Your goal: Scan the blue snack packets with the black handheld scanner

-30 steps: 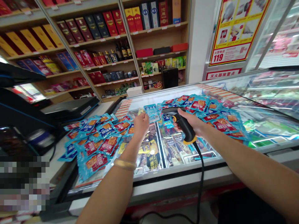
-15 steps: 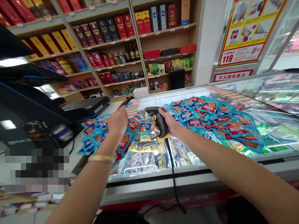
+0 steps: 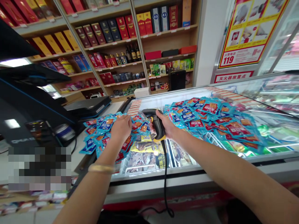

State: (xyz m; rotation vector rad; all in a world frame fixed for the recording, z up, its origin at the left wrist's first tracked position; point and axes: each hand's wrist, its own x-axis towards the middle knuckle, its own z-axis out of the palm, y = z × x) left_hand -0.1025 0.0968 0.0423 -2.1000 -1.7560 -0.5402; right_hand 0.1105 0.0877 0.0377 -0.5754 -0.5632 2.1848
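Observation:
My right hand [image 3: 168,125] is wrapped round the grip of a black barcode scanner [image 3: 156,122] with a yellow base, whose cord hangs down in front of the freezer. My left hand [image 3: 121,127], a gold bangle on its wrist, rests on the left pile of blue and red snack packets [image 3: 99,130]; its fingers are curled over the packets and I cannot make out whether they grip one. A larger pile of the same packets [image 3: 210,116] lies to the right of the scanner, on the freezer's glass lid [image 3: 275,124].
A black till screen and stand [image 3: 25,102] rise at the left, with a flat black device [image 3: 87,106] behind the left pile. Shelves of boxed bottles [image 3: 116,28] fill the back wall. A red and yellow poster [image 3: 247,31] hangs at the right.
My left hand has carried a packet from the middle leftward down onto the left pile. The scanner hand has drawn left and nearer the left pile. The view has swung slightly left.

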